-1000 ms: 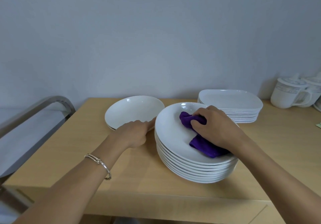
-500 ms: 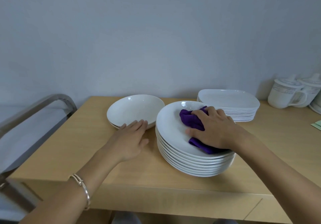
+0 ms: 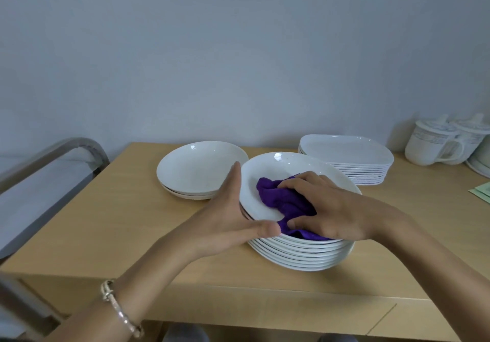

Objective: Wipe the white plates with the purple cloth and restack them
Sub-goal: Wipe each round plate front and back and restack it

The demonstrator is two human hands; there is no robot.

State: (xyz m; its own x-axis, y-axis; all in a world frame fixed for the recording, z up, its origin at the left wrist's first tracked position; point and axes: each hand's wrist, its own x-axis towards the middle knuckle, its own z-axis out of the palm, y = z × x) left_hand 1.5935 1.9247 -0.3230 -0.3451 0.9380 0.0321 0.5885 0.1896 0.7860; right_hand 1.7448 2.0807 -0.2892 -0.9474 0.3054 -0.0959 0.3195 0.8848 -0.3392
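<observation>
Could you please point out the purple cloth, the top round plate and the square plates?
purple cloth (image 3: 275, 195): head view, exposed bunched fold.
top round plate (image 3: 267, 172): head view, bare inner surface.
square plates (image 3: 344, 148): head view, top plate's flat face.

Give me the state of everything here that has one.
Top round white plate: left edge raised off the tall stack.
Purple cloth: bunched on it.
Right hand: holds cloth, pressing.
Left hand: straight fingers at plate rim.
White lidded mugs: lids on.
Rounded-square white plates: stacked.
</observation>
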